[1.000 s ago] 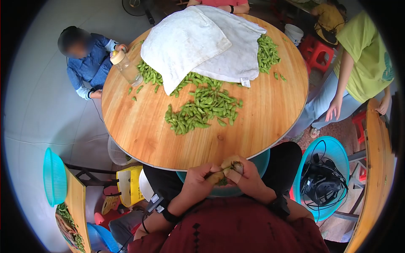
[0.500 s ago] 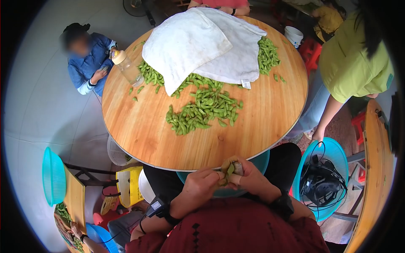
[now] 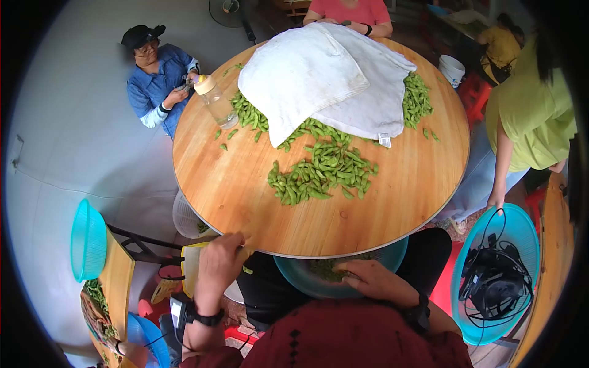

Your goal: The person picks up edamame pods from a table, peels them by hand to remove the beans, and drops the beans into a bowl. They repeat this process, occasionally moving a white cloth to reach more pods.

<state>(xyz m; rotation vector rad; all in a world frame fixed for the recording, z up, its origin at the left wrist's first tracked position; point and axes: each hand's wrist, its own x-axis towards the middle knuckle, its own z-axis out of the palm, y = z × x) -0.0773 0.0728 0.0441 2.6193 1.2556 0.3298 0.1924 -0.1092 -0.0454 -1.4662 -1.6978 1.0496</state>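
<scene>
Green bean pods (image 3: 325,172) lie in a loose pile on the round wooden table (image 3: 257,214), and more stick out from under white cloths (image 3: 300,73). My left hand (image 3: 222,260) is raised at the table's near left edge, above a yellow bag (image 3: 191,270); its fingers are bent together, and what they hold, if anything, is too small to name. Over the teal basin (image 3: 294,276) on my lap is my right hand (image 3: 374,281), its fingers curled and partly hidden. Dark green bits lie in the basin.
A clear bottle (image 3: 216,103) stands at the table's left. One person sits left, another across, and one in green at right holds a teal basket (image 3: 457,288) of black cables (image 3: 497,276). A side table (image 3: 119,257) bears a teal basket (image 3: 88,239).
My hands, together over the basin before, have moved apart: the left went left and up toward the bag, the right slightly right and down. The view has shifted, so the table sits further right.
</scene>
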